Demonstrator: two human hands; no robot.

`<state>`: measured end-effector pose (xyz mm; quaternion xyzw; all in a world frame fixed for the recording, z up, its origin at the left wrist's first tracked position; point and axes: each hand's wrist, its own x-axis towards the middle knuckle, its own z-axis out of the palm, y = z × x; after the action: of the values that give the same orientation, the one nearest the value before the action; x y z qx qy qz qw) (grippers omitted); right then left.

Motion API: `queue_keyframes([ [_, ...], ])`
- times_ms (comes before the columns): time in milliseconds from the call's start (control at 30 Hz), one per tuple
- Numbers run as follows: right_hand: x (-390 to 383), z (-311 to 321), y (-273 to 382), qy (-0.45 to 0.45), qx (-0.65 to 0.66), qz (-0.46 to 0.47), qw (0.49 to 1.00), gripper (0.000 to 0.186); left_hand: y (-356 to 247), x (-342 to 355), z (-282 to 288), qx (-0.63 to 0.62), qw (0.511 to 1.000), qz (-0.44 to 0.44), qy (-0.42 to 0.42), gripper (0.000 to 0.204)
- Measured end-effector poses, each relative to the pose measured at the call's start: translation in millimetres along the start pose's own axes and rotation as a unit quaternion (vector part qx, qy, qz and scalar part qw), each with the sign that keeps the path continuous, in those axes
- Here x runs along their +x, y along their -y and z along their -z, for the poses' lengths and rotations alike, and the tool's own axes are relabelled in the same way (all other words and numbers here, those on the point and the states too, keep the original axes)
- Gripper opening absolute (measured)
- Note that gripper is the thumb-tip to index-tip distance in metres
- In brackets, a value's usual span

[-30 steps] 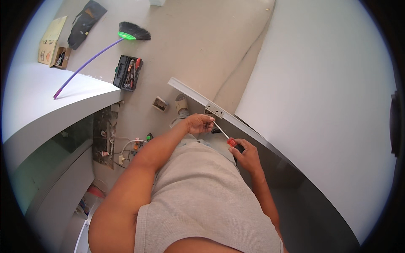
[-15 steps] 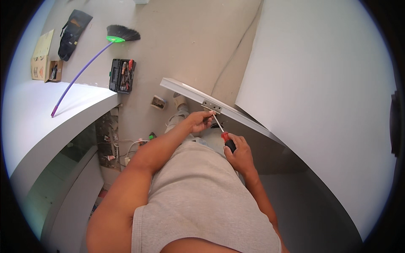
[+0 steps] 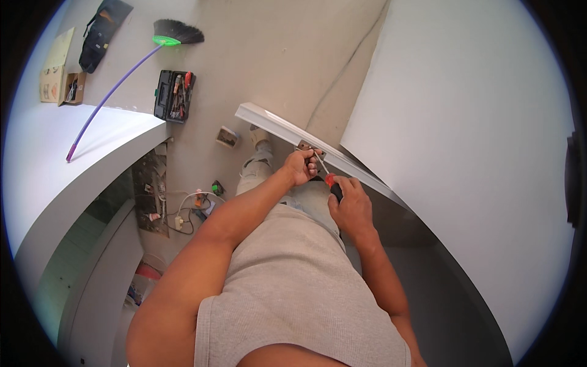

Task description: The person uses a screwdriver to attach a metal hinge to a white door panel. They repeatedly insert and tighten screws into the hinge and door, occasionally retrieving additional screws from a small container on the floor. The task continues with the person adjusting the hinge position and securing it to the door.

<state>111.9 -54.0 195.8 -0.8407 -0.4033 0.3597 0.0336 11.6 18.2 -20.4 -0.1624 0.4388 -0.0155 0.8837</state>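
Observation:
My right hand (image 3: 350, 208) grips a red and black screwdriver (image 3: 335, 190), its shaft angled up to the left toward a metal plate (image 3: 320, 152) on the edge of a narrow white board (image 3: 272, 122). My left hand (image 3: 301, 166) is closed beside the tip, fingertips at the plate; whatever is pinched there is hidden. The board lies diagonally across in front of my legs, beside a large white panel (image 3: 452, 134).
White counter (image 3: 43, 153) at left bears a purple-handled broom (image 3: 122, 84). On the floor lie an open toolbox (image 3: 175, 95), a small box (image 3: 227, 137), a dark bag (image 3: 104, 33), cardboard (image 3: 54, 67), and cords and tools (image 3: 199, 211). A cable runs across the floor near the panel.
Both hands have moved up toward the board. My left hand and the screwdriver's tip now reach the metal plate. My right hand keeps its grip on the handle.

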Motion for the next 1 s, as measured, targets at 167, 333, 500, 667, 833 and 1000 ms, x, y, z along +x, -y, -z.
queue_keyframes([
  [167, 7.6, 8.0, 8.0, 0.016, -0.007, -0.001, 1.0, 0.036, -0.2, 0.3, 1.1, -0.013, 1.0, -0.001, 0.008, 0.019],
  [333, 14.7, 13.6, 13.7, 0.035, -0.017, -0.013, 0.999, 0.036, -0.7, 0.5, 1.9, -0.014, 1.0, 0.0, 0.009, 0.019],
  [500, 19.4, 14.2, 14.1, 0.045, -0.021, -0.015, 0.999, 0.036, -0.6, -0.2, 1.0, -0.013, 1.0, 0.002, 0.002, 0.02],
  [667, 23.5, 16.1, 16.0, 0.056, -0.024, -0.018, 0.998, 0.036, 0.3, 0.2, 1.0, -0.018, 1.0, 0.0, -0.001, 0.02],
  [833, 26.1, 18.8, 16.4, 0.06, -0.025, -0.022, 0.998, 0.037, 1.0, 0.7, 0.5, -0.018, 1.0, -0.006, -0.007, 0.021],
  [1000, 28.4, 22.4, 18.1, 0.074, -0.03, -0.02, 0.997, 0.037, 1.3, 0.1, 0.0, -0.013, 1.0, -0.008, -0.009, 0.022],
])
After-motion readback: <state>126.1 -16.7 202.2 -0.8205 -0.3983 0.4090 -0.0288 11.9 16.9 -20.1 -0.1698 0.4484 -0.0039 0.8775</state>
